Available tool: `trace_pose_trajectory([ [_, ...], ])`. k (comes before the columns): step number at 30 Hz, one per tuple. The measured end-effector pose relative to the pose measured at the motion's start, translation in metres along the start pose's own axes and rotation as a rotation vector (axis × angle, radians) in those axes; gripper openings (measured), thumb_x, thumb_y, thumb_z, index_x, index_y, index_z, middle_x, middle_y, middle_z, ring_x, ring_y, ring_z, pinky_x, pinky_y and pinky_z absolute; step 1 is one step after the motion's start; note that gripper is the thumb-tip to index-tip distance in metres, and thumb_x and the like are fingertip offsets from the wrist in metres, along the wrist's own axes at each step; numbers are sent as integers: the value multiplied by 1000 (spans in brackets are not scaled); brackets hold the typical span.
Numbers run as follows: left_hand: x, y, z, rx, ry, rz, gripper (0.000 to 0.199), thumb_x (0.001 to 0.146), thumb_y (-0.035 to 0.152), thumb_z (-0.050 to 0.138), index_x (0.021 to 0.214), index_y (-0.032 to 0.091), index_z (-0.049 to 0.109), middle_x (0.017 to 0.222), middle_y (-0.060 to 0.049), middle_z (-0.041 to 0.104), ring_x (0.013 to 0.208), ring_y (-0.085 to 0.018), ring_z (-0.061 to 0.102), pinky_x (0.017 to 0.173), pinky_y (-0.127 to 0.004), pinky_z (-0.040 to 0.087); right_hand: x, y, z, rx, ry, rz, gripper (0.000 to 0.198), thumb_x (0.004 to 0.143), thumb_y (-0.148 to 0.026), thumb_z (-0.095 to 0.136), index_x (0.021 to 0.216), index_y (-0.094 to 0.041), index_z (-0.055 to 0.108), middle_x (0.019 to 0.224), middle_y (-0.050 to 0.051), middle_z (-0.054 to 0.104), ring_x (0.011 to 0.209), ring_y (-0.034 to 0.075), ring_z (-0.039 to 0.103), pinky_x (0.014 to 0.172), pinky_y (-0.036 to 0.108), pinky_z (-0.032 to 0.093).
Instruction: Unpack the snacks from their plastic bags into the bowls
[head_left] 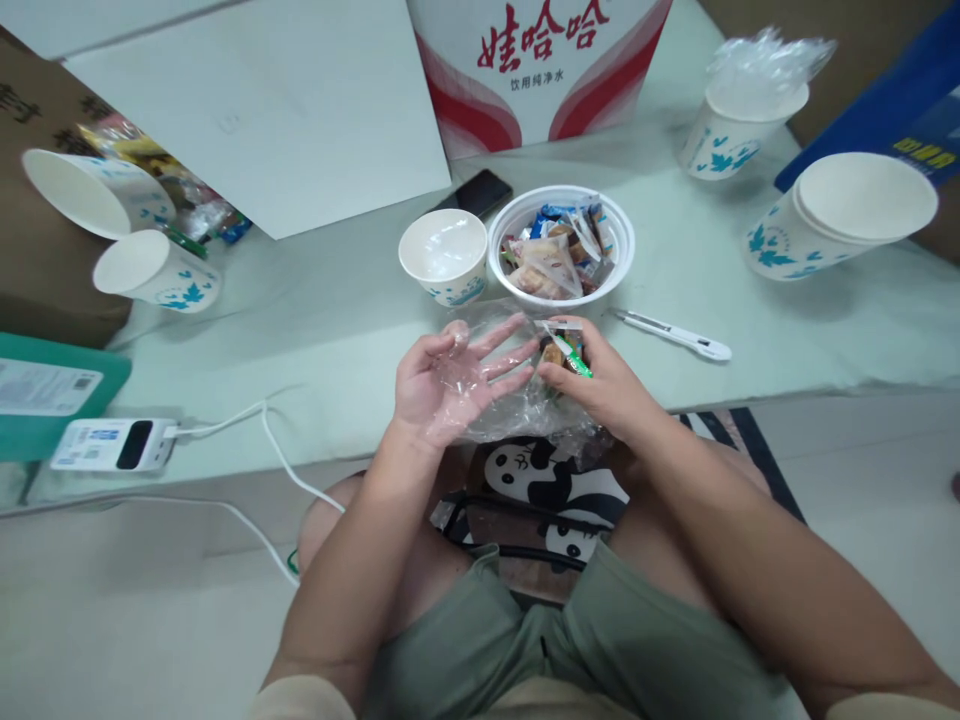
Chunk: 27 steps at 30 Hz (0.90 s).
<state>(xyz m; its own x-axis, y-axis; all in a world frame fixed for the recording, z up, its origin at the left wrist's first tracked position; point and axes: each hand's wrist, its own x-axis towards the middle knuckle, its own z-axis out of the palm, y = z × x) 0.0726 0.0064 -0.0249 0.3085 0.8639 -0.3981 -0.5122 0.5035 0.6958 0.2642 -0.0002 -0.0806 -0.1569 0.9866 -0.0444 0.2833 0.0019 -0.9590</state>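
Observation:
Palm up, my left hand [469, 385] has its fingers spread, with a thin clear plastic bag [495, 425] around or over it; I cannot tell how far the hand is inside. My right hand [600, 385] is closed on a few small wrapped snacks [566, 350], one with a green wrapper. They sit just beside my left fingertips. Beyond the hands stands a white bowl [626, 245] full of packaged snacks [547, 265]. Touching or very near it is a paper cup [442, 250] with clear plastic inside.
A white utility knife [675, 335] lies right of the bowl; a black phone [480, 190] lies behind the cup. Paper cups [832, 215] stand at right, others [157, 270] at left. A white box [540, 90] stands behind. A white device [112, 445] with cables [262, 430] lies at the left edge.

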Motion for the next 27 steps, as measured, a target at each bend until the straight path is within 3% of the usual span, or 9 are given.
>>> trace_pose_trajectory([
  [5, 2, 8, -10, -17, 37, -38, 18, 67, 30, 63, 67, 20, 48, 121, -8, 74, 118, -35, 69, 97, -52, 55, 2, 0, 2, 53, 49, 17, 46, 79, -36, 66, 121, -23, 53, 119, 7, 67, 108, 25, 63, 99, 46, 49],
  [10, 10, 15, -30, 9, 337, 25, 13, 60, 23, 61, 65, 22, 49, 87, -8, 76, 105, -31, 73, 86, -43, 60, 6, 8, 3, 273, 259, 57, 39, 81, -34, 59, 118, -26, 52, 115, 6, 69, 102, 25, 67, 92, 46, 54],
  [13, 11, 19, -36, 30, 411, 97, 12, 58, 24, 59, 65, 23, 48, 75, -7, 71, 101, -31, 73, 79, -40, 60, 7, 14, -3, 309, 428, -102, 38, 86, -31, 47, 123, -28, 46, 120, 10, 67, 104, 27, 69, 84, 49, 57],
  [18, 7, 21, -35, 134, 375, 87, 14, 59, 27, 60, 65, 21, 49, 74, -2, 66, 83, -22, 72, 71, -33, 55, 5, 15, -21, 246, 672, -407, 36, 81, -28, 46, 117, -30, 48, 112, 11, 68, 110, 32, 70, 83, 51, 58],
  [20, 6, 22, -34, 178, 350, 75, 14, 58, 27, 61, 64, 20, 50, 77, -1, 67, 81, -19, 71, 69, -30, 53, 10, 6, -31, 200, 722, -458, 35, 77, -24, 49, 112, -29, 51, 108, 10, 67, 108, 31, 70, 85, 50, 58],
  [23, 4, 24, -35, 215, 302, 53, 15, 57, 28, 63, 61, 19, 52, 82, -2, 69, 84, -20, 71, 69, -28, 51, 36, -26, -46, 19, 731, -423, 32, 83, -18, 46, 113, -25, 52, 111, 11, 65, 106, 28, 70, 84, 44, 59],
  [25, 3, 27, -36, 233, 278, 47, 16, 57, 29, 64, 59, 19, 52, 81, -2, 70, 84, -19, 71, 69, -28, 49, 62, -54, -54, -125, 732, -382, 35, 87, -14, 42, 120, -24, 50, 114, 12, 65, 102, 24, 70, 78, 36, 59],
  [27, 2, 30, -38, 262, 266, 46, 15, 57, 29, 63, 56, 19, 51, 79, -2, 69, 82, -19, 70, 68, -27, 48, 91, -82, -58, -275, 650, -356, 44, 91, -12, 41, 133, -24, 41, 120, 12, 65, 100, 19, 69, 72, 28, 58],
])
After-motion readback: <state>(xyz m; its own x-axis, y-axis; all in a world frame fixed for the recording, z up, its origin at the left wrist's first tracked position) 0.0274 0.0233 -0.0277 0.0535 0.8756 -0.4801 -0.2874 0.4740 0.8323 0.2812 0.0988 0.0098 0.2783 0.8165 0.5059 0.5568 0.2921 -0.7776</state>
